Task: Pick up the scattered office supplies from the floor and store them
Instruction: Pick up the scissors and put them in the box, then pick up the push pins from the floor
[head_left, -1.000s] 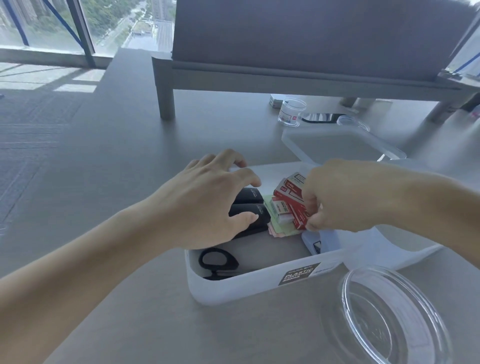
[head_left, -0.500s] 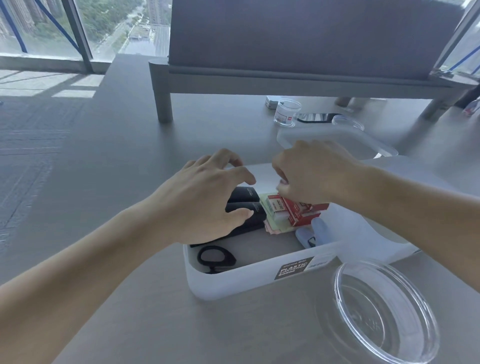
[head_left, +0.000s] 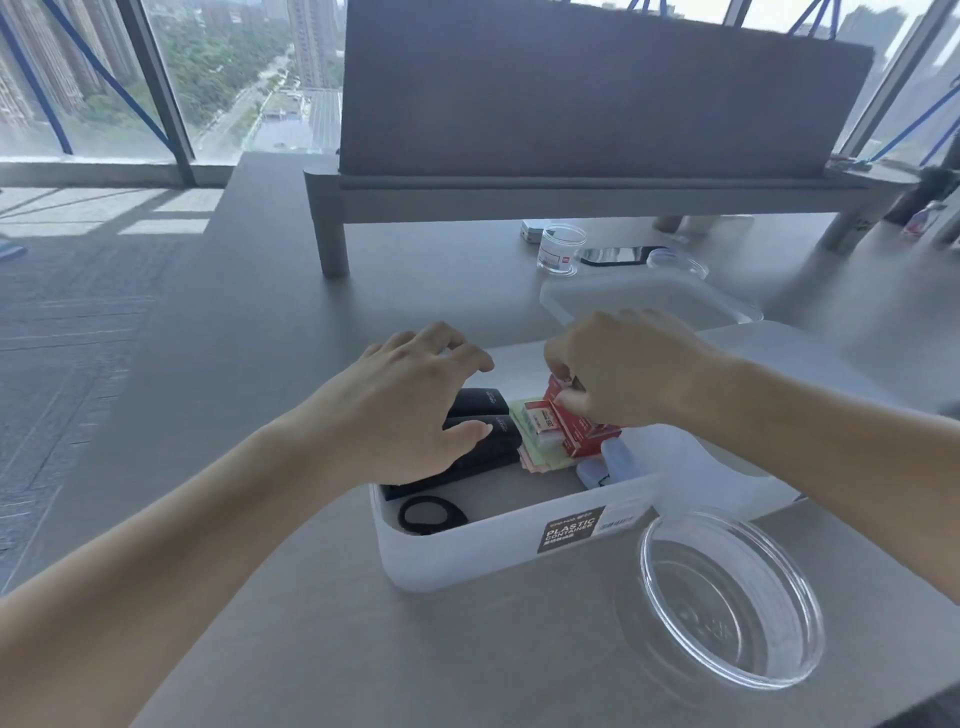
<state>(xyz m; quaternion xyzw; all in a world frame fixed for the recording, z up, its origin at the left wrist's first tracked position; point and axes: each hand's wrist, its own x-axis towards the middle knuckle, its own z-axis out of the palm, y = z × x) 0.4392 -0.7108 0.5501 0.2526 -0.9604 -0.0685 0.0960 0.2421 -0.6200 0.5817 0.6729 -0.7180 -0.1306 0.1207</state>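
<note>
While right hand (head_left: 634, 369) pinches red boxes (head_left: 589, 432), container (head_left: 498, 564) holds scissors (head_left: 431, 514).

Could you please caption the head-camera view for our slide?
Right hand pinches red boxes inside white container; left hand over black cases.

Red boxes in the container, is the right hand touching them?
Touching. The head view shows the right hand pinching the top end of the red boxes between fingers and thumb, inside the white container.

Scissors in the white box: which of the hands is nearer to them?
Left. The left hand is over the black cases just beyond the scissors; the right hand pinches the red boxes, farther right.
</note>
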